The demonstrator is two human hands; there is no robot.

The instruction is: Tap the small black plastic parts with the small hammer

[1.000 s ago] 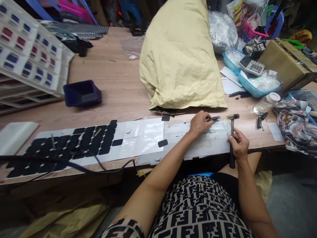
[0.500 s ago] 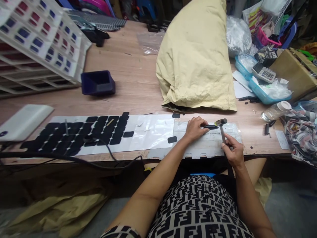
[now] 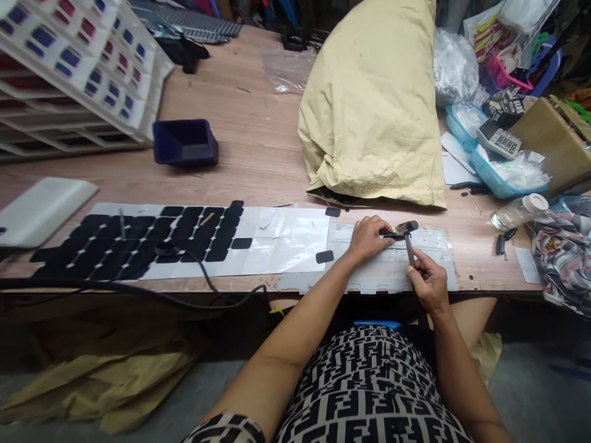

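My right hand [image 3: 430,280] is closed around the handle of a small hammer [image 3: 409,243]. The hammer's head is low over a slim black piece [image 3: 394,236] on the grey board [image 3: 388,271]; whether they touch I cannot tell. My left hand [image 3: 369,239] pinches the left end of that black piece, its kind too small to make out. To the left of the board lies a white sheet [image 3: 295,243] carrying rows of black rounded pads [image 3: 184,231]. Two loose black pads, one of them a dark pad [image 3: 324,256], lie by the sheet's right end.
A large tan sack [image 3: 373,117] stands behind my hands. At left are a purple bin [image 3: 185,143], a white crate [image 3: 87,67] and a black cable [image 3: 138,292]. On the right are blue baskets [image 3: 503,178], a clear bottle [image 3: 519,211] and a patterned cloth [image 3: 561,258].
The hammer's head has come down and left, closer to the black piece. My left hand keeps its hold on the piece. The whole view has shifted slightly.
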